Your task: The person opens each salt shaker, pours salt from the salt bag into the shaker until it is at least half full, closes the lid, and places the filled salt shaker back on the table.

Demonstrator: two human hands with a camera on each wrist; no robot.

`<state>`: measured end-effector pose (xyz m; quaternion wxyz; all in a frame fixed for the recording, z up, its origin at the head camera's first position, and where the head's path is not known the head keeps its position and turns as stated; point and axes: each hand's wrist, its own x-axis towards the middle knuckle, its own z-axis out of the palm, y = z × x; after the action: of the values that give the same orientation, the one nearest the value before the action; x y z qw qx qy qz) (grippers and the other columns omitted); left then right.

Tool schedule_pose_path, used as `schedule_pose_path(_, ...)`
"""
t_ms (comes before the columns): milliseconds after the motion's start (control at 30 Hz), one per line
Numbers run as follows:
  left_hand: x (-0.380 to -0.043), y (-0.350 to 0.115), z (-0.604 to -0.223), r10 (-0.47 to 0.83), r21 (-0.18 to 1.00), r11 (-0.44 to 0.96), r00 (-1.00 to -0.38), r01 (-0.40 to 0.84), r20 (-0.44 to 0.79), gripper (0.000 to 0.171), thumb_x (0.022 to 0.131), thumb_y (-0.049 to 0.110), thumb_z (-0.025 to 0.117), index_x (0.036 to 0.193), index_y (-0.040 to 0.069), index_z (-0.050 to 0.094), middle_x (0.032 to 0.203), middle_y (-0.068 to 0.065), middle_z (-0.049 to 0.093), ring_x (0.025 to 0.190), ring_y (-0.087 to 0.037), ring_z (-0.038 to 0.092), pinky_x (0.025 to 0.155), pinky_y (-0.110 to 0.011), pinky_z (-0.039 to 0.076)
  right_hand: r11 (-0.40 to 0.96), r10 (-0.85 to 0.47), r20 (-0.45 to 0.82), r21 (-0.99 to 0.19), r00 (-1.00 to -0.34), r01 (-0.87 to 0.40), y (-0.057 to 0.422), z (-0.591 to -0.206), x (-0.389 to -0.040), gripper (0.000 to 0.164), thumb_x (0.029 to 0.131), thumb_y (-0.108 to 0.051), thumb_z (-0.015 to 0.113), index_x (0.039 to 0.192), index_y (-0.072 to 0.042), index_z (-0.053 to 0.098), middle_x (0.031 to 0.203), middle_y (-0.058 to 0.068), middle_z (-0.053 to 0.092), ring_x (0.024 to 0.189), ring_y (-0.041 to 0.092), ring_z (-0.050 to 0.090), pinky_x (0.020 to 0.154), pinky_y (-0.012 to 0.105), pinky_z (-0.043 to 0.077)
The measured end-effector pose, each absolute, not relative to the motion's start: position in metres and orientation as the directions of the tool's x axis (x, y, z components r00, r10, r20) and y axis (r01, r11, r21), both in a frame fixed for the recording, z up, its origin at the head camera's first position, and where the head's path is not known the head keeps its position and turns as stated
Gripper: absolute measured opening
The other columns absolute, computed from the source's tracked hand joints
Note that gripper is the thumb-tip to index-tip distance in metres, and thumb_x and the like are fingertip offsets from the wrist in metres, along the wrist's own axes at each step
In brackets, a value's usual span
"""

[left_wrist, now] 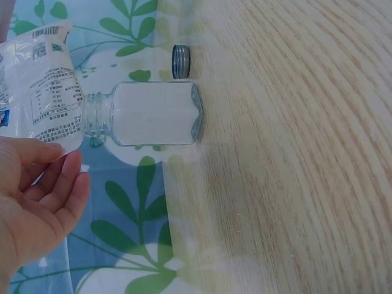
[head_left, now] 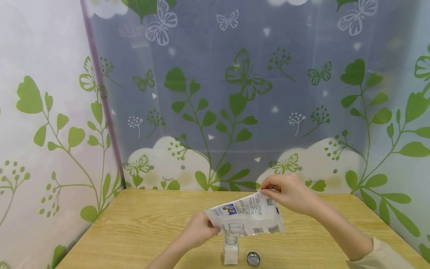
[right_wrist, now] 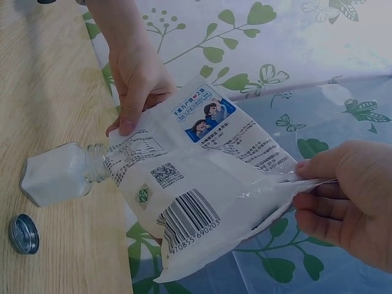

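A white printed plastic bag [head_left: 246, 215] is held tilted over a square glass jar [head_left: 231, 251], its low corner right at the jar's mouth. My left hand [head_left: 200, 228] pinches the bag close to that low corner, thumb on the printed face. Higher up, my right hand [head_left: 291, 192] pinches the opposite end between thumb and fingers. White contents fill the jar [left_wrist: 153, 114] up to about its shoulder in the left wrist view. A barcode and a blue picture show on the bag [right_wrist: 202, 177] in the right wrist view. The bag hides the jar's mouth.
A round metal screw lid [head_left: 253, 258] lies on the wooden table [head_left: 151, 220], just right of the jar. Behind the table's far edge hangs a blue curtain [head_left: 208, 48] printed with leaves and butterflies. A pale printed curtain [head_left: 43, 149] stands along the left side.
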<state>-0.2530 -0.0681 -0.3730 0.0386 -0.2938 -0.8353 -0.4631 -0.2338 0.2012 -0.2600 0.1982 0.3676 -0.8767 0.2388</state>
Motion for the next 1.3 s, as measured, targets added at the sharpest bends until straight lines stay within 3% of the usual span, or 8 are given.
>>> schedule_pose_path(1300,-0.2529,-0.0679,-0.3729,0.450,0.756,0.396,-0.828,0.521,0.335,0.026,0.073,-0.004,0.063,0.098,-0.004,0.066,0.086,-0.011,0.068,0.068,-0.008,0.059,0.057,-0.022,0.050,0.614,-0.552,0.532,-0.261,-0.642,-0.744,0.2014,-0.2605,-0.2341,0.005,0.084,-0.009,0.066,0.087,-0.012,0.067,0.082,-0.002,0.067,0.071,0.002,0.059,0.063,0.021,0.051)
